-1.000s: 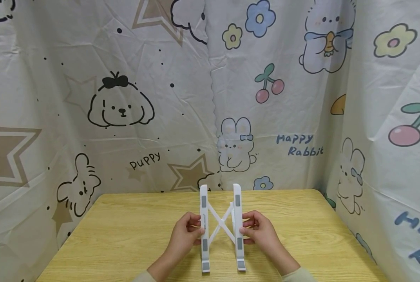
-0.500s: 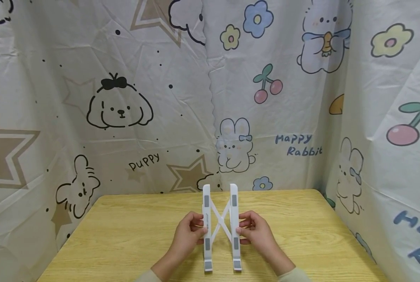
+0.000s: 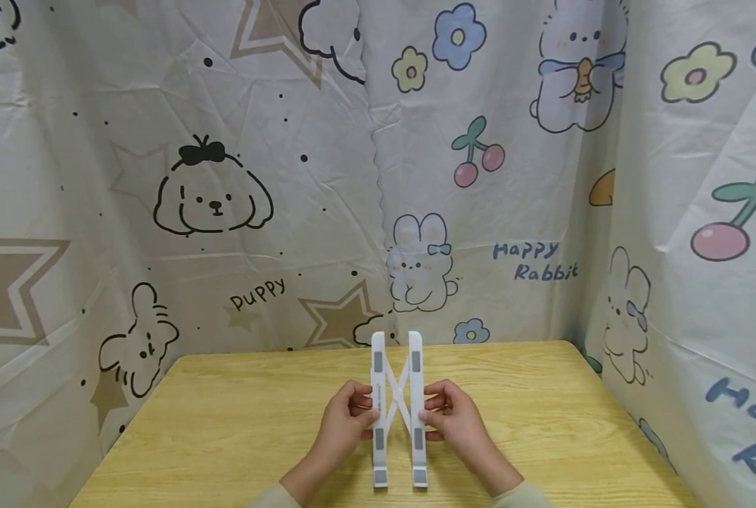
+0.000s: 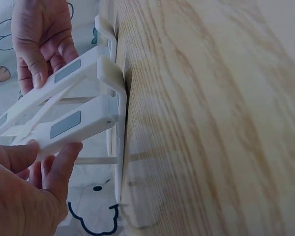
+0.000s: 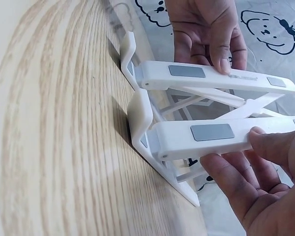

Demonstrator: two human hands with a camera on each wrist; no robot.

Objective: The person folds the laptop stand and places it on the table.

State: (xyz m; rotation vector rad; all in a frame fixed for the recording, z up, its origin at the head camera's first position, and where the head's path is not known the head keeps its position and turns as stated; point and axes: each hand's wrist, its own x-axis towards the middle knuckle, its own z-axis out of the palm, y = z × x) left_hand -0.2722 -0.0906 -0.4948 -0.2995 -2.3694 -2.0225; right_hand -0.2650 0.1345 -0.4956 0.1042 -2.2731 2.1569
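A white foldable laptop stand (image 3: 379,416) with grey pads stands on the table, its two long bars side by side and joined by crossed struts. My left hand (image 3: 345,418) grips the left bar between thumb and fingers. On the opposite side, my right hand (image 3: 459,418) holds the right bar the same way, thumb on top and fingers below. The right wrist view shows the upturned front lips (image 5: 140,115) and the lower legs touching the wood. Some fingertips are hidden beneath the bars.
The stand rests on a yellow wood-grain table (image 3: 245,416). Behind and beside it hangs a pale curtain (image 3: 327,212) printed with puppies, rabbits, flowers and cherries. The table's far edge lies close to the curtain.
Both hands have moved toward each other, bringing the two bars closer together. The crossed struts between them have drawn in to a narrower X.
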